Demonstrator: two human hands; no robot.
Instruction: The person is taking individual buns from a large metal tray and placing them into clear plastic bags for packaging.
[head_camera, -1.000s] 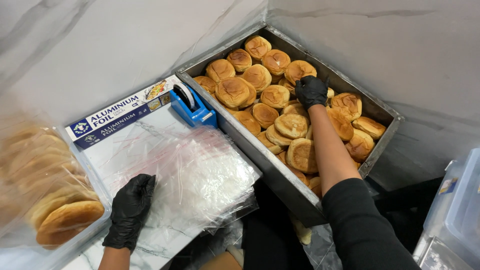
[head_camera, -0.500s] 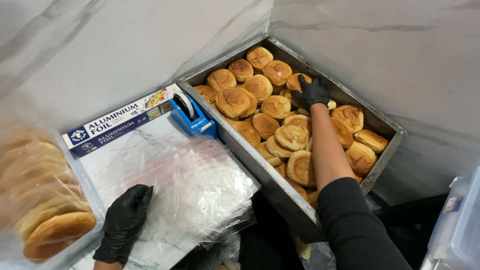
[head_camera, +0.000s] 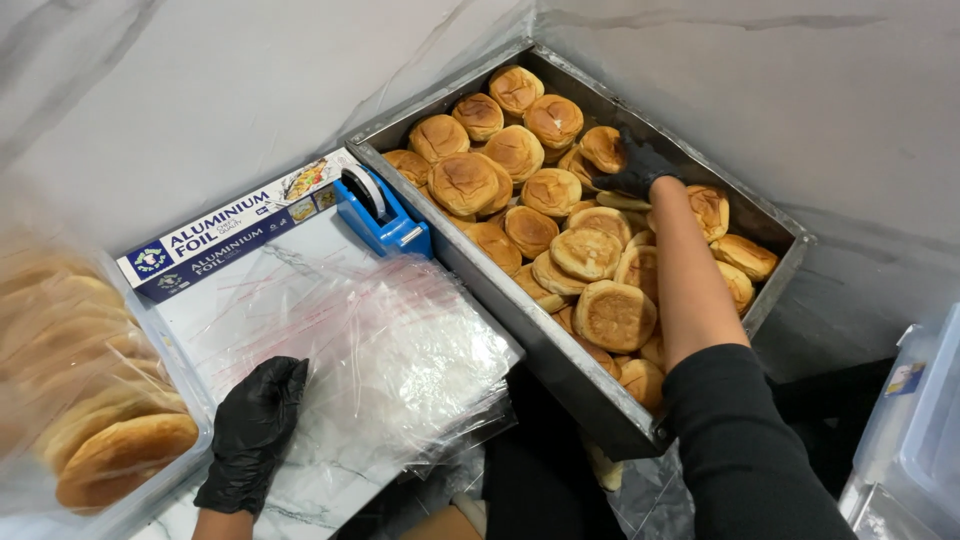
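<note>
From my remote seat, I see the metal tray heaped with burger buns at right, a stack of clear plastic bags on the marble counter beside it. My black-gloved right hand grasps one bun at the tray's far side, while my left hand lies flat, fingers released, on the bags' near edge.

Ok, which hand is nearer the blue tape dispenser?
Left, just: it rests on the plastic bags below the blue tape dispenser; the right is across the bun tray.
</note>
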